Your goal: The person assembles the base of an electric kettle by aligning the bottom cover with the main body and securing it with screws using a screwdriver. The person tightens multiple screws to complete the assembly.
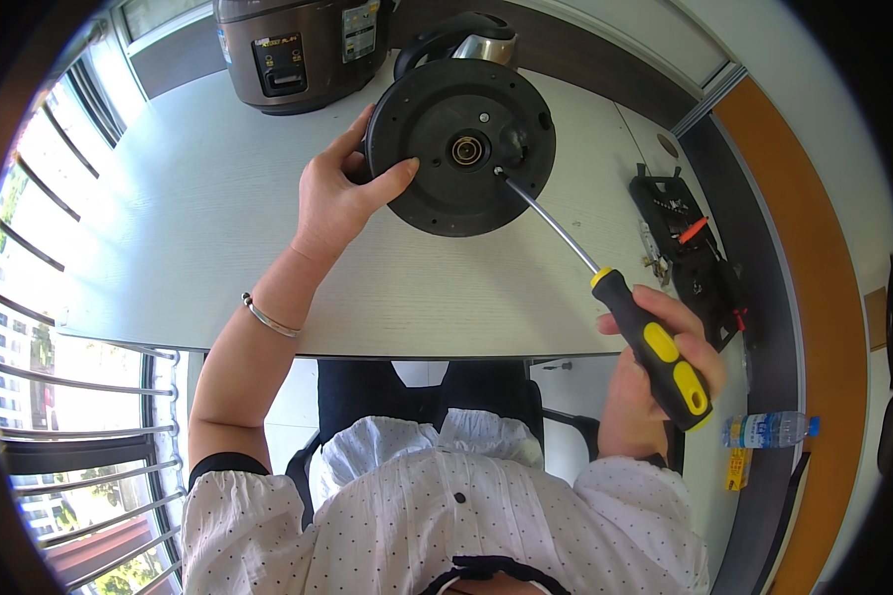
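My left hand (342, 188) grips the left rim of a round black kettle base (437, 203), thumb on the face turned toward me. Brass-coloured rings sit in the base's central socket, and a screw (484, 117) shows above it. In my right hand (665, 347), the fingers wrap round the black and yellow handle of a screwdriver (566, 236). Its shaft slants up to the left, with the tip at a second screw low and right of the socket. Behind the base stands an electric kettle (486, 48) with a black handle and metal body, partly hidden.
A brown electric cooker (303, 59) stands at the back left of the pale table (208, 238). To the right lies an open black tool case (680, 223) with an orange-red tool in it. A water bottle (764, 430) lies farther right, beside a small yellow packet (736, 469).
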`<state>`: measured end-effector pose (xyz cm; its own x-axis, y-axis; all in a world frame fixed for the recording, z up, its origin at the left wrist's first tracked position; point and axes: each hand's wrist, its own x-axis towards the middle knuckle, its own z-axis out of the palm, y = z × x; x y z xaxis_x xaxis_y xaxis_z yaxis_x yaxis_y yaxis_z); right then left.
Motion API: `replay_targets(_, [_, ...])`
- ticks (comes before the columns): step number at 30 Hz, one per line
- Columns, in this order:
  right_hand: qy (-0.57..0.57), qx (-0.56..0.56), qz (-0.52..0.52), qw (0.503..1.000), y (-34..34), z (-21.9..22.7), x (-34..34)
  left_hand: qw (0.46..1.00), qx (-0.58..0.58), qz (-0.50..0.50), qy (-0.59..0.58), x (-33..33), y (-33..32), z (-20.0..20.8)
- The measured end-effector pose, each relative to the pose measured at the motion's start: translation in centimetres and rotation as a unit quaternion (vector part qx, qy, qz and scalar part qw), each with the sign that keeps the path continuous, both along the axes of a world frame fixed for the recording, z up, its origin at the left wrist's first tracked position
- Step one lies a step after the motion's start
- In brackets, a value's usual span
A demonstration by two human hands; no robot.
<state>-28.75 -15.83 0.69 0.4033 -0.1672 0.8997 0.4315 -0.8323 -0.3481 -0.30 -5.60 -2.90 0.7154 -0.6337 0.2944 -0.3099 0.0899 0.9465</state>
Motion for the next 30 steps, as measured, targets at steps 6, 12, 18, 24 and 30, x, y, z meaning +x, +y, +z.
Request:
replay_targets(6, [0.008,0.026,-0.012,1.000,0.5,0.0,0.0,1.000,-0.003,0.000,-0.001,0.1,-0.1,-0.1])
replay_targets(12, [0.009,0.044,-0.009,0.999,0.7,-0.1,0.0,1.000,-0.004,0.001,-0.002,0.1,-0.1,-0.1])
replay_targets(18, [0.033,0.055,-0.034,0.997,1.6,0.2,-0.3,1.000,-0.002,0.001,-0.003,0.1,0.0,-0.2])
replay_targets(24, [0.049,0.050,-0.017,0.997,1.5,0.2,-0.6,1.000,0.000,0.001,-0.004,0.2,0.0,-0.3])
replay_targets(30, [0.077,0.021,0.046,0.996,0.7,0.4,-1.6,1.000,-0.003,0.005,-0.005,0.1,-0.1,-0.1])
